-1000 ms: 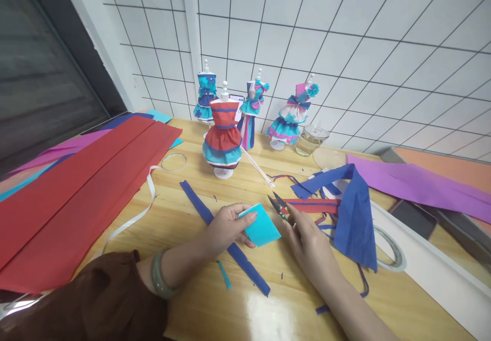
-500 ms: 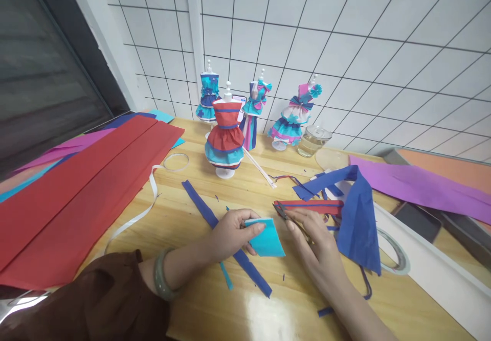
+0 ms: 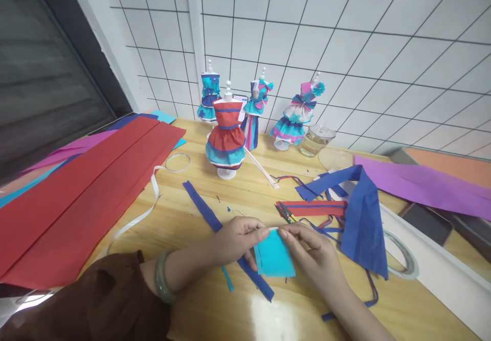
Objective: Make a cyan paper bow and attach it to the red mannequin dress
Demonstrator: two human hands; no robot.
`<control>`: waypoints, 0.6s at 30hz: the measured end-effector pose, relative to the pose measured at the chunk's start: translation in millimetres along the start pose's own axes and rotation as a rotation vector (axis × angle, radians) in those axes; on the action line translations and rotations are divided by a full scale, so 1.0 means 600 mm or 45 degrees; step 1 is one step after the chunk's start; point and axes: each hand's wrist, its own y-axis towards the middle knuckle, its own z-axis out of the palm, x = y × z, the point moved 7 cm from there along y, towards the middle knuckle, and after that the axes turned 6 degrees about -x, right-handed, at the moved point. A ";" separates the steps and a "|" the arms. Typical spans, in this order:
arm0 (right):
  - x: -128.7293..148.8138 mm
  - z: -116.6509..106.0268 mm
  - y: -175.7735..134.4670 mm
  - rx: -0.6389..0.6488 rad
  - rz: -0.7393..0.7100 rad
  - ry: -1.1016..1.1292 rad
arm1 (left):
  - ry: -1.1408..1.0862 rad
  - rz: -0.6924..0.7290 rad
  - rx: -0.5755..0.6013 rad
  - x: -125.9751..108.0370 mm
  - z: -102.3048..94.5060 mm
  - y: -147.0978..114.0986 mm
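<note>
A small turquoise piece of crepe paper hangs between my two hands over the table. My left hand pinches its upper left corner, and my right hand pinches the upper right one. The scissors lie just beyond my right fingers, on a red strip with a blue line along it; their handles are partly hidden by that hand. Under my left hand runs a dark blue strip, with a thin turquoise scrap nearby.
Small dress forms in paper dresses, a red one in front, stand at the back beside a glass cup. Red paper covers the left side. Blue paper, a tape roll and purple paper lie right.
My right hand has let go of the scissors, which now lie on the table, and has taken the turquoise paper's right corner. The paper has moved slightly down and right.
</note>
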 end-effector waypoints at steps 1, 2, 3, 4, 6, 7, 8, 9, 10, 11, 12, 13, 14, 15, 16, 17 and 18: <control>-0.007 -0.002 -0.001 -0.021 0.051 0.013 | -0.012 -0.013 -0.007 0.001 -0.001 0.001; -0.016 -0.005 -0.001 -0.043 0.111 0.029 | -0.031 -0.022 -0.017 0.001 -0.003 0.003; -0.025 -0.007 -0.003 -0.062 0.173 0.050 | -0.058 -0.028 -0.029 0.001 -0.004 0.004; -0.034 -0.009 -0.004 -0.078 0.234 0.079 | -0.089 -0.035 -0.044 0.001 -0.006 0.005; -0.048 -0.014 -0.004 -0.113 0.329 0.159 | -0.152 -0.067 -0.077 0.003 -0.009 0.008; -0.051 -0.018 -0.004 -0.138 0.357 0.200 | -0.179 -0.094 -0.089 0.004 -0.011 0.009; -0.052 -0.024 -0.003 -0.174 0.372 0.235 | -0.201 -0.123 -0.101 0.007 -0.012 0.010; -0.051 -0.031 -0.003 -0.219 0.374 0.261 | -0.219 -0.151 -0.113 0.009 -0.013 0.011; -0.049 -0.038 -0.002 -0.265 0.367 0.280 | -0.237 -0.172 -0.119 0.010 -0.014 0.011; -0.047 -0.045 -0.002 -0.303 0.356 0.299 | -0.252 -0.186 -0.122 0.012 -0.015 0.011; -0.045 -0.051 -0.002 -0.325 0.344 0.322 | -0.264 -0.196 -0.116 0.013 -0.015 0.012; -0.043 -0.054 -0.003 -0.332 0.327 0.355 | -0.276 -0.202 -0.109 0.013 -0.015 0.012; -0.041 -0.056 -0.004 -0.321 0.304 0.404 | -0.286 -0.208 -0.098 0.014 -0.014 0.012; -0.040 -0.056 -0.004 -0.295 0.277 0.469 | -0.295 -0.215 -0.087 0.015 -0.013 0.012; -0.038 -0.055 -0.005 -0.261 0.250 0.545 | -0.301 -0.220 -0.079 0.016 -0.012 0.011; -0.036 -0.054 -0.006 -0.226 0.220 0.619 | -0.307 -0.226 -0.071 0.017 -0.011 0.011; -0.034 -0.052 -0.006 -0.189 0.193 0.681 | -0.311 -0.232 -0.062 0.018 -0.010 0.011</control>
